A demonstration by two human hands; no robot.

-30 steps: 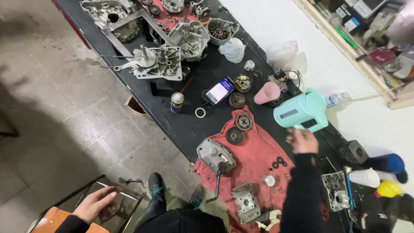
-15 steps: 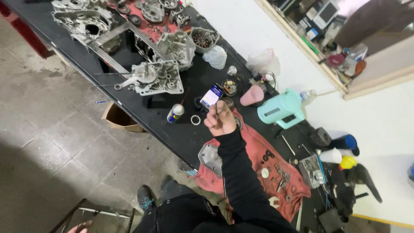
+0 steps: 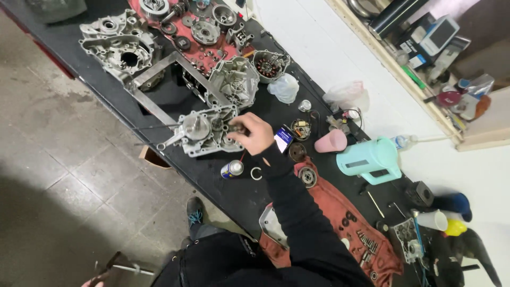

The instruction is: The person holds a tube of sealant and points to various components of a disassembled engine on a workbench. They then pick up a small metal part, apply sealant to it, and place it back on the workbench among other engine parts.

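Right hand (image 3: 255, 133) on grey engine casing (image 3: 204, 132)

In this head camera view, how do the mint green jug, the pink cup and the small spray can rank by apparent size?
1. Mint green jug, clearly the largest.
2. Pink cup.
3. Small spray can.
The cup and can look close in size; the can lies on its side, so that order is unsure.

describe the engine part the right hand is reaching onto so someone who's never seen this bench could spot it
Start at the long black workbench and find the turquoise jug on it. Go left past the pink cup to the right hand; its fingertips are on a silver crankcase half. Unlike the other grey castings nearby, this one has a crankshaft with a rod sticking out to the left.
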